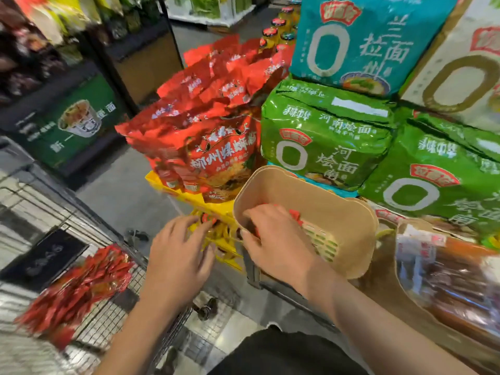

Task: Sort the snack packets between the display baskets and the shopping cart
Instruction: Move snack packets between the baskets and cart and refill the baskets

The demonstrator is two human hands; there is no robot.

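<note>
A tan plastic display basket stands at the shelf's front edge with a few small red snack packets inside. My right hand reaches into it, fingers curled around red packets. My left hand touches the yellow packets just left of the basket, fingers bent over them; whether it grips one is unclear. A heap of small red packets lies in the wire shopping cart at lower left.
Large red noodle bags are stacked behind the yellow packets. Green and teal noodle multipacks fill the right. A clear-wrapped pack sits at right. Dark shelving stands across the aisle floor.
</note>
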